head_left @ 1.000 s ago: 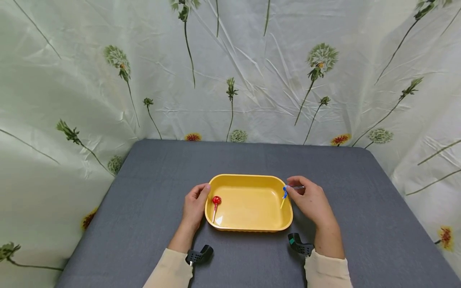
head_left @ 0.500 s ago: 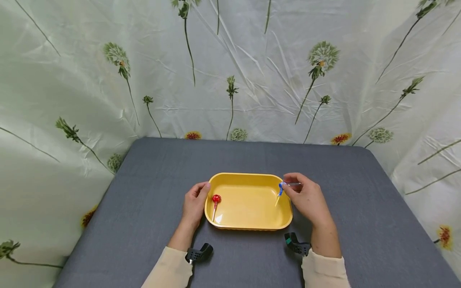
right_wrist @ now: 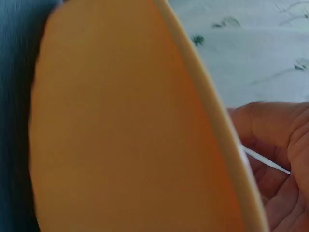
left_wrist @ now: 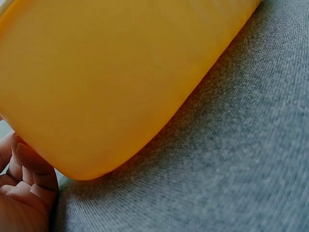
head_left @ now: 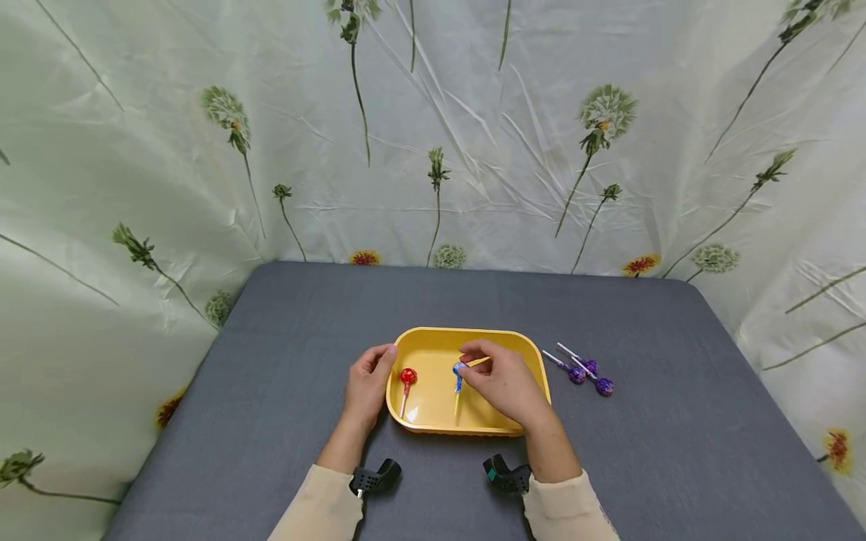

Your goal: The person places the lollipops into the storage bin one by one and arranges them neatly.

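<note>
My left hand (head_left: pixel 366 381) holds the left end of a yellow tray (head_left: pixel 467 330), its thumb at the rim; part of that hand (left_wrist: pixel 26 188) shows by the tray's corner in the left wrist view. Over the middle of the tray, my right hand (head_left: pixel 506 382) pinches a blue-wrapped lollipop (head_left: pixel 459 368) by its head, and a pale yellow stick points down from it. In the right wrist view a thin white stick (right_wrist: pixel 267 161) shows between the fingers, while the tray wall hides the rest. A red lollipop (head_left: pixel 408 376) lies inside the tray at the left.
Several purple lollipops (head_left: pixel 604 386) lie on the grey cloth-covered table (head_left: pixel 325 315) just right of the tray, sticks toward the back left. Pale flower-printed curtains (head_left: pixel 501 150) enclose the table at the back and sides.
My right hand has carried the blue lollipop leftward from the tray's right end to its middle, uncovering the purple lollipops. The left hand and tray have stayed put.
</note>
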Demonstrator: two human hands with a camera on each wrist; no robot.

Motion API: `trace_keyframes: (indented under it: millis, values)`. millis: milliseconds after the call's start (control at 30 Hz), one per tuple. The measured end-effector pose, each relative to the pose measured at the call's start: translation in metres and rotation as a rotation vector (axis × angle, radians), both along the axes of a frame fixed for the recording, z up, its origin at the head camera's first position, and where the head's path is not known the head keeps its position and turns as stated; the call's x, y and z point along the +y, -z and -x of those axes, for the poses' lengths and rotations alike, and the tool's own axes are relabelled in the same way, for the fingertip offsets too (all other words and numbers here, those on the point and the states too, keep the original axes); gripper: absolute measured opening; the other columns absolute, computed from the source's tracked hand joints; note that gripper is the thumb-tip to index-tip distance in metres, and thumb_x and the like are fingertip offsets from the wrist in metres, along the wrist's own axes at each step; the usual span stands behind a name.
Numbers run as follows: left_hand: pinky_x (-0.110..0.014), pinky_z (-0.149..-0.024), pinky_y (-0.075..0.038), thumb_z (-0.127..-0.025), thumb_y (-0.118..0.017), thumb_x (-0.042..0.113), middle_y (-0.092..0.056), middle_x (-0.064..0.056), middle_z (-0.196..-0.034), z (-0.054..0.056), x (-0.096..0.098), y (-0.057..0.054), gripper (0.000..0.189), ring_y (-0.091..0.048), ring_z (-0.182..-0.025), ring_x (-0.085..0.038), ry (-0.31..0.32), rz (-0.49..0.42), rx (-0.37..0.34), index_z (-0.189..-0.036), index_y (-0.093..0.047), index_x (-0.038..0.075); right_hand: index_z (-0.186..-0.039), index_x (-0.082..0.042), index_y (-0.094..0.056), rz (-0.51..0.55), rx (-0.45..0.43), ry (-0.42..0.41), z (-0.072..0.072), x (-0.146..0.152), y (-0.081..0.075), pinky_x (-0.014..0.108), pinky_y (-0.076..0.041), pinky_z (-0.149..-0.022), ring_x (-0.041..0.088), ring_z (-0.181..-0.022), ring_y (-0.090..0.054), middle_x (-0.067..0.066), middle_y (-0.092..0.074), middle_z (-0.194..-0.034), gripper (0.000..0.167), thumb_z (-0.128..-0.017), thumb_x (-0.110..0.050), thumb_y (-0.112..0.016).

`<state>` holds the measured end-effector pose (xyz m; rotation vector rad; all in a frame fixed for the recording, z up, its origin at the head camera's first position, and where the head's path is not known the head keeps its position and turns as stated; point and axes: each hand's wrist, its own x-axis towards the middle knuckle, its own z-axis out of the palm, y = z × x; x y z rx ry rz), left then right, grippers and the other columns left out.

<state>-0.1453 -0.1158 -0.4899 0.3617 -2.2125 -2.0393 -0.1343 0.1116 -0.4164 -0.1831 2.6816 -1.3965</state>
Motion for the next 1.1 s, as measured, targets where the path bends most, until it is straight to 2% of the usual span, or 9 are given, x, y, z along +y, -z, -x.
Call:
trace_keyframes:
  millis: [133,367,567,733,1100]
  values:
    - [-0.015,-0.080,-0.050,-0.100,-0.065,0.034,-0.071,-0.017,-0.114,0.001,0.001,0.002,0.038,-0.060,-0.094,-0.012,0.001,0.001,-0.008,-0.118,-0.072,0.002,-0.122,-0.012,-0.070,-0.020,-0.027,-0.022,0.004,-0.016,0.001,0.033,-0.059,-0.080,0.014,-0.090,-0.072,-0.001,-0.073,-0.105,0.031,-0.092,-0.018,-0.077]
    - [-0.015,-0.080,-0.049,-0.100,-0.065,0.032,-0.071,-0.015,-0.113,0.000,0.003,0.001,0.035,-0.059,-0.093,-0.010,-0.011,-0.007,-0.009,-0.117,-0.072,0.002,-0.119,-0.007,-0.070,-0.049,-0.024,-0.075,0.015,-0.035,-0.003,0.037,-0.059,-0.083,0.020,-0.093,-0.070,0.003,-0.074,-0.104,0.030,-0.092,-0.017,-0.076]
    - [-0.015,-0.079,-0.049,-0.100,-0.065,0.033,-0.072,-0.016,-0.111,0.000,0.003,0.003,0.037,-0.059,-0.091,-0.007,-0.005,-0.002,0.003,-0.117,-0.072,0.000,-0.116,-0.008,-0.070,-0.089,-0.039,-0.127,0.020,-0.047,0.010,0.031,-0.055,-0.076,0.017,-0.089,-0.067,0.002,-0.074,-0.099,0.028,-0.090,-0.015,-0.077]
    - [-0.015,-0.078,-0.050,-0.101,-0.065,0.030,-0.071,-0.018,-0.113,0.000,0.003,0.004,0.036,-0.060,-0.091,-0.008,-0.003,-0.026,0.003,-0.117,-0.072,-0.001,-0.112,-0.009,-0.071,-0.132,-0.037,-0.136,0.022,-0.053,0.020,0.030,-0.052,-0.076,0.015,-0.087,-0.064,0.001,-0.073,-0.095,0.026,-0.088,-0.015,-0.078]
    - [-0.014,-0.078,-0.050,-0.101,-0.064,0.033,-0.070,-0.019,-0.115,0.003,-0.001,0.003,0.038,-0.059,-0.093,-0.010,0.005,-0.032,-0.002,-0.119,-0.071,0.001,-0.103,-0.008,-0.072,-0.204,0.012,-0.147,0.026,-0.060,0.021,0.029,-0.052,-0.076,0.014,-0.081,-0.062,0.001,-0.072,-0.089,0.020,-0.087,-0.014,-0.080]
